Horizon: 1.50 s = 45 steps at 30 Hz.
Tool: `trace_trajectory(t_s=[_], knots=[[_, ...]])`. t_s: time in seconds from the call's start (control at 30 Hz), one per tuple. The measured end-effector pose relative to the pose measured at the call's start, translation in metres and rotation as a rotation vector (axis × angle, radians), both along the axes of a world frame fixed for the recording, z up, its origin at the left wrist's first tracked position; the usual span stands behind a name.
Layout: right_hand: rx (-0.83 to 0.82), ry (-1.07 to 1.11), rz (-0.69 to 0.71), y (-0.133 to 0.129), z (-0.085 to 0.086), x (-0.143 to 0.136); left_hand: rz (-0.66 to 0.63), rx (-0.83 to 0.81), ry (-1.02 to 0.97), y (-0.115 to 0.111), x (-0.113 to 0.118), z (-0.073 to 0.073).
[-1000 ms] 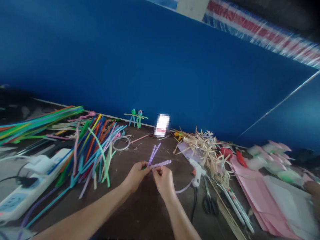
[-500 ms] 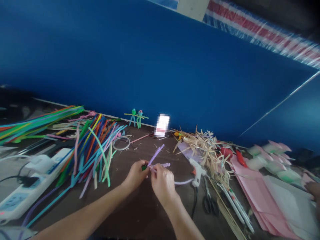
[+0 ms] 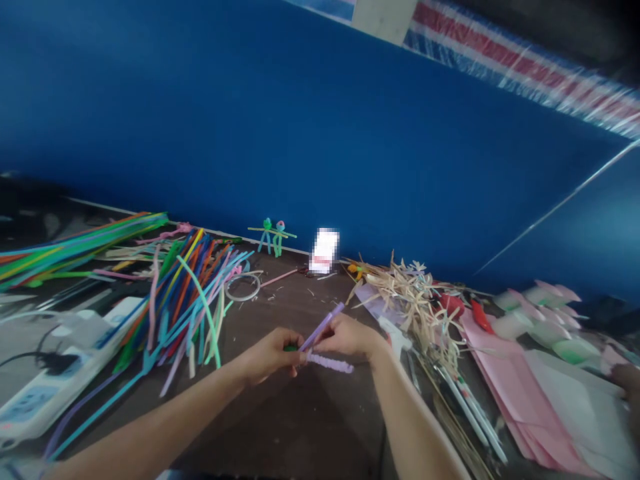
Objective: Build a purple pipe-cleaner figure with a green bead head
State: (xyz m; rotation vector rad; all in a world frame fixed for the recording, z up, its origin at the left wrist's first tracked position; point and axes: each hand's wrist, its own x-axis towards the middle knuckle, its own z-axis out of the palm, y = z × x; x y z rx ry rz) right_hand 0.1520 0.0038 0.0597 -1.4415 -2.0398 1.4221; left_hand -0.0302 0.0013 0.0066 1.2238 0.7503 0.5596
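From my remote station, I read both hands as narrow at mid-table (image 3: 280, 427). The left hand (image 3: 270, 353) was pinched closed on the purple stem piece (image 3: 331, 364) at its joint; a small green part (image 3: 290, 348) showed between its fingers. The right hand (image 3: 353, 335) was likewise drawn in — thumb and finger closed on the piece just beside the joint. Two features extended from the joint: a coiled length, lower, and straight strands (image 3: 321, 327), angled up and away. Beyond the right wrist, I noted a white glue gun (image 3: 399, 340), partly covered by the forearm. Farther off lay a pale ring (image 3: 243, 299); two stem figures (image 3: 273, 233) stood near the blue wall (image 3: 300, 133).
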Motion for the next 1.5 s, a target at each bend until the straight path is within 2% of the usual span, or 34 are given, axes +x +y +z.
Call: trace_trajectory(t_s=[0.1,0.17,0.23,0.37,0.43,0.53,0.6,0.7,0.8,0.9,1.1,1.2,1.3,1.4,1.5], knots=[[-0.083,0.144,-0.091,0.004,-0.013,-0.002,0.086,-0.230,-0.179,-0.002,0.000,-0.002],[-0.060,0.156,-0.173,0.003,-0.027,-0.008,0.189,-0.332,-0.259,-0.003,0.001,-0.007],[0.061,0.137,-0.324,-0.002,-0.042,-0.017,0.286,-0.376,-0.296,-0.002,0.004,-0.013],[0.205,0.039,-0.452,-0.016,-0.059,-0.034,0.476,-0.372,-0.277,-0.001,0.010,-0.020],[0.328,-0.066,-0.490,-0.025,-0.058,-0.042,0.534,-0.352,-0.255,0.000,0.013,-0.022],[0.556,-0.349,-0.454,-0.038,-0.050,-0.052,0.588,-0.246,-0.166,0.000,0.017,-0.025],[0.624,-0.504,-0.400,-0.043,-0.044,-0.056,0.609,-0.131,-0.059,0.000,0.018,-0.025],[0.662,-0.614,-0.325,-0.046,-0.036,-0.058,0.591,0.007,0.093,0.002,0.018,-0.023],[0.675,-0.631,-0.307,-0.044,-0.031,-0.053,0.492,0.077,0.157,0.004,0.013,-0.018],[0.667,-0.560,-0.359,-0.042,-0.030,-0.047,0.367,0.133,0.168,0.005,0.006,-0.012],[0.621,-0.467,-0.353,-0.039,-0.032,-0.041,0.306,0.351,0.296,0.005,0.002,-0.013],[0.543,-0.473,-0.332,-0.034,-0.030,-0.035,0.283,0.493,0.336,0.005,0.002,-0.014],[0.430,-0.339,-0.250,-0.025,-0.025,-0.023,0.210,0.535,0.380,0.006,-0.001,-0.011],[0.172,-0.042,-0.155,-0.016,-0.019,-0.013,0.060,0.523,0.348,0.010,-0.007,-0.002],[-0.207,0.302,-0.200,-0.012,-0.018,-0.011,-0.001,0.491,0.248,0.011,-0.011,0.005]])
